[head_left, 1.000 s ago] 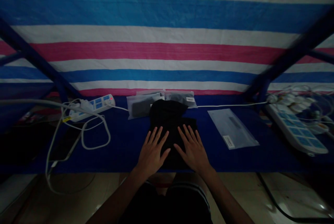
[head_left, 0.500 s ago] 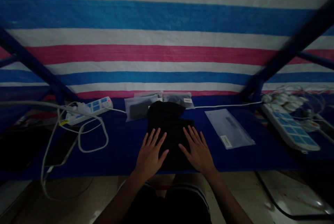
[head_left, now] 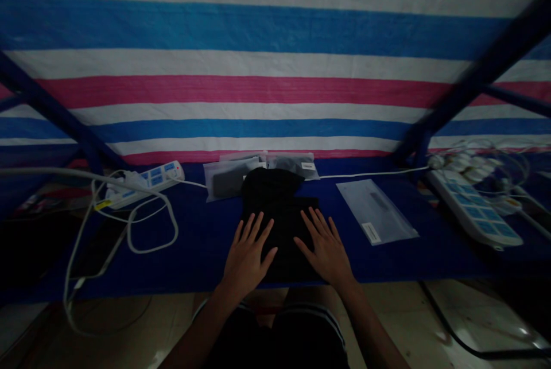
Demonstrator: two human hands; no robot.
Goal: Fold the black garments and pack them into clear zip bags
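Observation:
A piece of black cloth [head_left: 284, 220] lies on the blue table surface [head_left: 198, 243] in front of me, its far end bunched and its near part flat. My left hand [head_left: 247, 254] rests with fingers spread on its left edge. On the right edge lies my right hand [head_left: 325, 245], palm down, fingers apart. Neither hand grips anything. Behind the cloth are clear zip bags with dark contents, one at the left [head_left: 228, 178] and one at the right [head_left: 293, 165]. A frosted zip bag [head_left: 376, 211] with a white label lies flat to the right.
At the left are a white power strip [head_left: 157, 177], looped white cables [head_left: 174, 214] and a phone [head_left: 101, 248]. Another power strip [head_left: 477, 208] with plugs sits at the right. Blue metal bars [head_left: 482, 82] slant up at both sides before a striped sheet [head_left: 275, 88].
The view has shifted very slightly. Both hands stay in the same place on the black cloth.

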